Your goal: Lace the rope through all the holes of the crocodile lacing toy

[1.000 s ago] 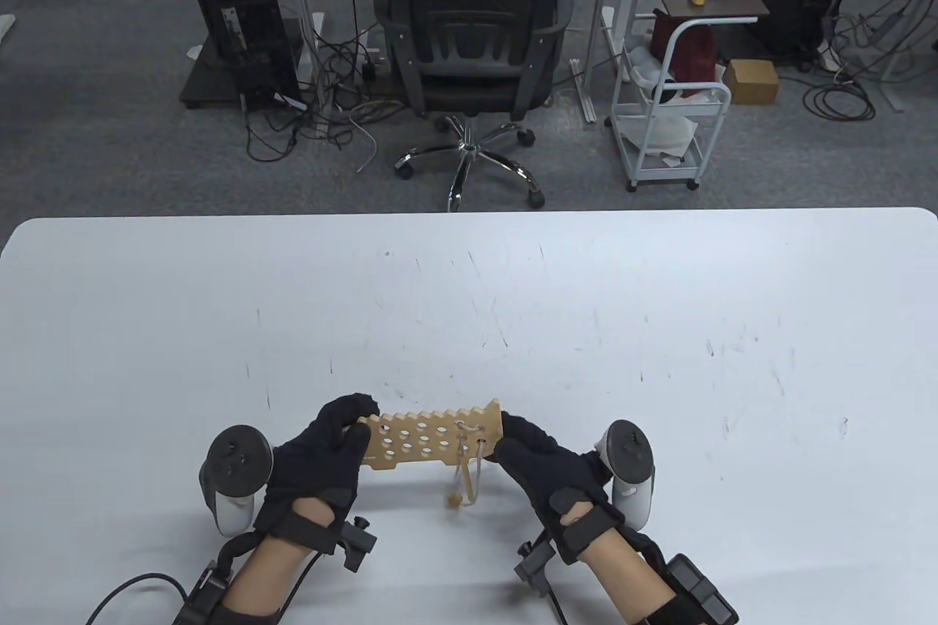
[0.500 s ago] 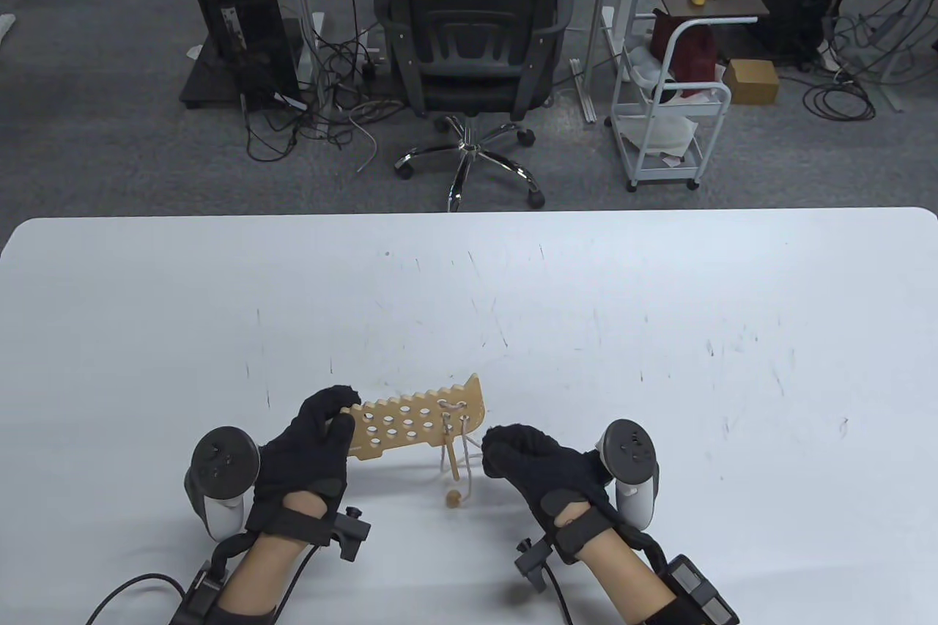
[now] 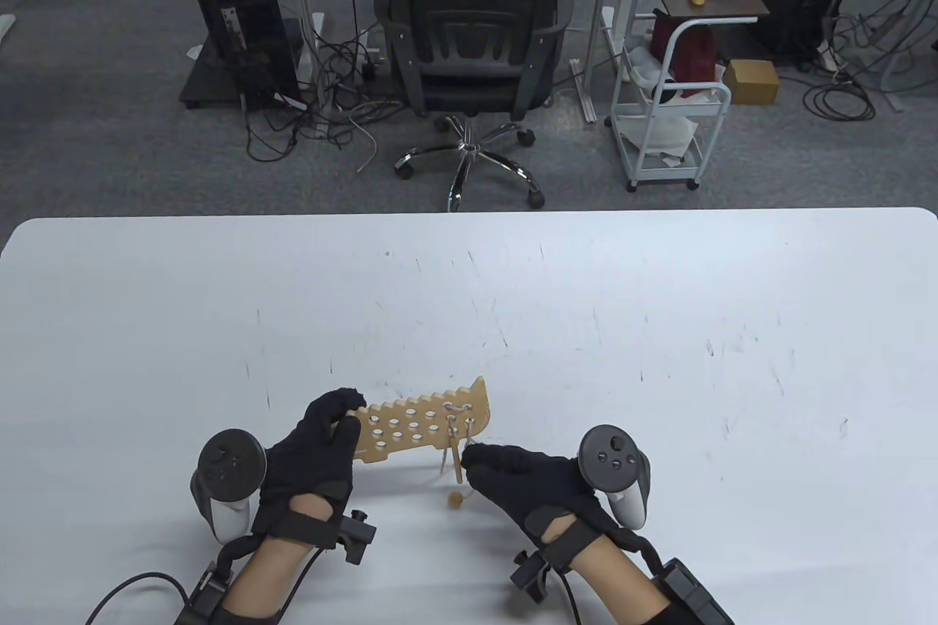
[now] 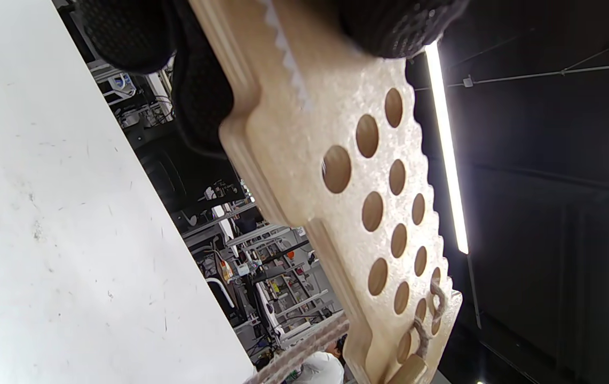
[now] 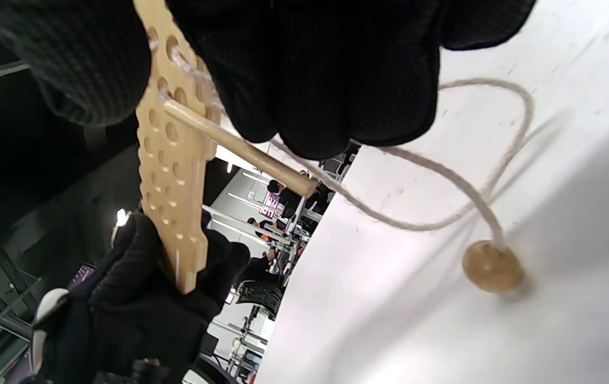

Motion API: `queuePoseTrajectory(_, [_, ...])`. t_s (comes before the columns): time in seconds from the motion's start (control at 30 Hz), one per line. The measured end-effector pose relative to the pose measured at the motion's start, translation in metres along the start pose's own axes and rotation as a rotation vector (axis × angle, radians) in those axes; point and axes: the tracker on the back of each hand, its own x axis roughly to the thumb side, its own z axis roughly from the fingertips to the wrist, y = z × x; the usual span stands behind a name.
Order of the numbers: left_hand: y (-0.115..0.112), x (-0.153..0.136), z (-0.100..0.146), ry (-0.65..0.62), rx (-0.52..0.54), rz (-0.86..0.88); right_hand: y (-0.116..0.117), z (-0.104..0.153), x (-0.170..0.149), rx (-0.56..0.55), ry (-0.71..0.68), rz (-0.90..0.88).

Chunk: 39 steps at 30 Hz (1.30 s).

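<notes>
Crocodile lacing toy (image 3: pixel 425 423) sits low in the table view, left of centre, raised above the white counter (image 3: pixel 659 332). Our left hand (image 3: pixel 311 453) grips its left end, fingers (image 4: pixel 395 24) curled round the board. Our right hand (image 3: pixel 524 482) meets the wooden needle (image 5: pixel 240 149) poking from a hole at the right end; we cannot tell whether it pinches. Rope (image 5: pixel 443 213) loops down to a wooden bead (image 5: pixel 492 265) resting on the counter.

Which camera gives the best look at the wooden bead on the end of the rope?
The right wrist view: the bead lies large and unobstructed on the table. The table view shows the bead only as a tiny dot; the left wrist view misses it.
</notes>
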Motion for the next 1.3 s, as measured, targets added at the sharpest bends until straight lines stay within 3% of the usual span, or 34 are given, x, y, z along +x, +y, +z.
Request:
queuePoseTrajectory(0.3, [-0.012,0.000,0.001,0.001,-0.060,0.040,0.007,-0.001,-0.001,0.044,0.006,0.040])
queuePoseTrajectory(0.67, [-0.007,-0.001,0.001,0.010,-0.027,0.025,0.009,-0.002,0.001,0.059,-0.014,0.048])
queuePoseTrajectory(1.3, [0.016,-0.015,-0.004,0.065,0.072,0.043,-0.012,0.001,0.005,-0.087,-0.045,-0.030])
